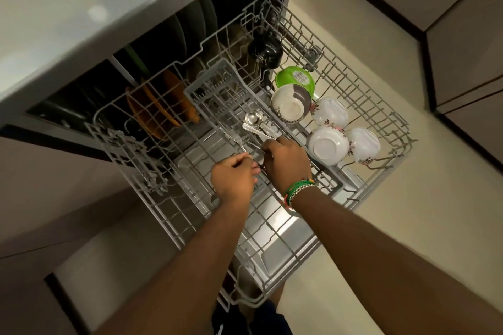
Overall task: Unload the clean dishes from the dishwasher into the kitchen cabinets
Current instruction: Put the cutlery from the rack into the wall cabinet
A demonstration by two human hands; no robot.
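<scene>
Left hand: the left hand (232, 177) was over the rack (386, 117), with its fingers curled in. It touched the right hand. It looked like it pinched a fork, but I could not tell for sure.
Right hand: the right hand (285, 160) was just beside the left hand. Its fingers were curled round the handles of some spoons (254, 125).
Spoons: the shiny ends stuck out past the right hand, away from the person. One had a round deep bowl.
Fork: a thin fork (239, 141) lay just past the left hand, close to the spoons.
Bands: green, white and red bands (298, 189) sat on the right wrist.
White bowls: three white bowls (328, 148) with flowers sat upside down, right of the right hand.
Cream bowl: a cream bowl (290, 106) sat past the right hand, touching the green bowl.
Green bowl: a green bowl (295, 79) sat farther off, behind the cream one.
Black cup: a black cup (265, 49) was well past both hands, near the back of the rack.
Orange plates: orange plates (160, 106) stood on edge, far to the left of the left hand, lower down.
Basket: a grey basket (215, 81) sat past the left hand.
</scene>
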